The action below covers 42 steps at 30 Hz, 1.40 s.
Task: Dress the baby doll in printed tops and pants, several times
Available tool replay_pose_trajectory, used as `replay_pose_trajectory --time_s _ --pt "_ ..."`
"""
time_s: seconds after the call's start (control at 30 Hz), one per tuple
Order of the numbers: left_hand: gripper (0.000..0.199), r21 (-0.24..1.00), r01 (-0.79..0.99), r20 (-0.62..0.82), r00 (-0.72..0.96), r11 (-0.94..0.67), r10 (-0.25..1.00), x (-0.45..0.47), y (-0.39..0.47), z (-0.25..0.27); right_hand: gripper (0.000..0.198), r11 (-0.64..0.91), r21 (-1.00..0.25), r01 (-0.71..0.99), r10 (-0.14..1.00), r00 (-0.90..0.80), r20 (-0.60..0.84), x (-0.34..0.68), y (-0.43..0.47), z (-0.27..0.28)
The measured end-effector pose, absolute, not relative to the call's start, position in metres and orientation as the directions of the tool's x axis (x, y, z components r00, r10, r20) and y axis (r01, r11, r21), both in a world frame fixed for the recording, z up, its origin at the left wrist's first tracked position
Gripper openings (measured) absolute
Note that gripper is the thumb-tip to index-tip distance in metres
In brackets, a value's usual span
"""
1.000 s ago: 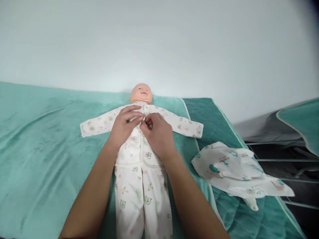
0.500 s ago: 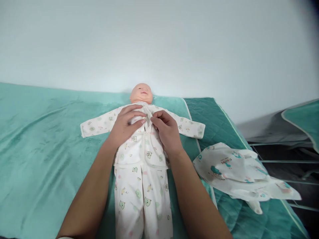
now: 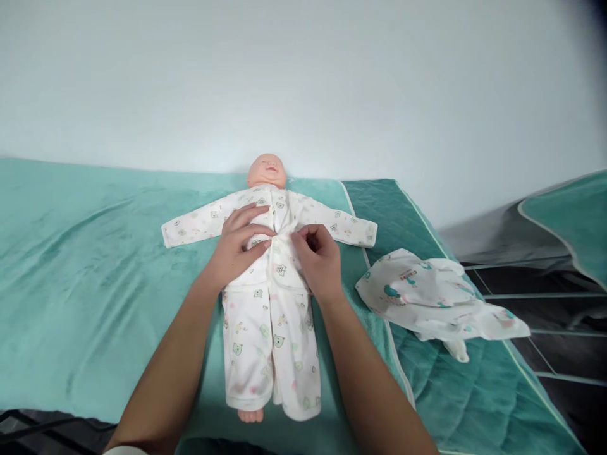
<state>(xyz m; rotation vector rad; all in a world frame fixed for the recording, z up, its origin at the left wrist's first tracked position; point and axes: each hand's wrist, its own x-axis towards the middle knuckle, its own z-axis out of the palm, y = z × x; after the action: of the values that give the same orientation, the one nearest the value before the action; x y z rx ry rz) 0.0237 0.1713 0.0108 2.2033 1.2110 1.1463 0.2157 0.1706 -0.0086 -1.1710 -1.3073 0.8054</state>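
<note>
A baby doll lies on its back, its head toward the wall. It wears a white printed long-sleeved top and matching trousers, with toes showing below one trouser leg. My left hand lies on the chest of the top, fingers spread beside the front opening. On the other side of that opening, my right hand pinches the edge of the top between thumb and forefinger. The sleeves stretch out to both sides, and no doll hands show at the cuffs.
A light green cover spreads under the doll, beside a darker quilted mat. A crumpled white printed garment lies on the mat at the right. Behind stands a white wall; dark floor tiles show beyond the right edge.
My right hand has moved slightly down the front opening, still pinching the fabric. The top's upper front now lies flatter. The camera view has shifted, bringing the doll's toes into sight.
</note>
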Motion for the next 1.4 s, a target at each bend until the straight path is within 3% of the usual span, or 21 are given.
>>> replay_pose_trajectory --time_s 0.07,0.2,0.3,0.4,0.57,0.73,0.97,1.4 --pt "0.012 0.644 0.523 0.481 0.292 -0.559 0.827 0.023 0.172 0.01 0.013 0.369 -0.886 0.281 0.921 0.02 0.39 0.218 0.166 -0.006" --pt "0.014 0.646 0.539 0.473 0.273 -0.541 0.837 0.025 0.174 0.009 0.014 0.525 -0.635 0.567 0.839 -0.221 0.497 0.215 0.158 0.005" --pt "0.012 0.652 0.547 0.469 0.252 -0.525 0.846 0.027 0.174 0.01 0.015 0.501 -0.496 0.709 0.827 -0.224 0.515 0.207 0.152 0.007" --pt "0.01 0.652 0.556 0.465 0.244 -0.516 0.851 0.029 0.172 0.012 0.01 0.458 -0.444 0.77 0.825 -0.183 0.534 0.198 0.148 0.005" --pt "0.012 0.643 0.57 0.462 0.244 -0.512 0.853 0.029 0.171 0.012 0.011 0.447 -0.541 0.712 0.841 -0.129 0.525 0.196 0.151 0.004" --pt "0.018 0.599 0.602 0.461 0.279 -0.527 0.842 0.029 0.169 0.013 0.016 0.446 -0.81 0.381 0.893 -0.126 0.432 0.207 0.159 0.006" --pt "0.018 0.492 0.67 0.485 0.319 -0.556 0.814 0.034 0.167 0.015 0.018 0.351 -0.931 0.098 0.932 -0.126 0.339 0.213 0.164 0.004" --pt "0.013 0.561 0.644 0.494 0.244 -0.52 0.835 0.036 0.167 0.012 0.013 0.487 -0.807 0.335 0.87 -0.102 0.483 0.212 0.169 -0.004"
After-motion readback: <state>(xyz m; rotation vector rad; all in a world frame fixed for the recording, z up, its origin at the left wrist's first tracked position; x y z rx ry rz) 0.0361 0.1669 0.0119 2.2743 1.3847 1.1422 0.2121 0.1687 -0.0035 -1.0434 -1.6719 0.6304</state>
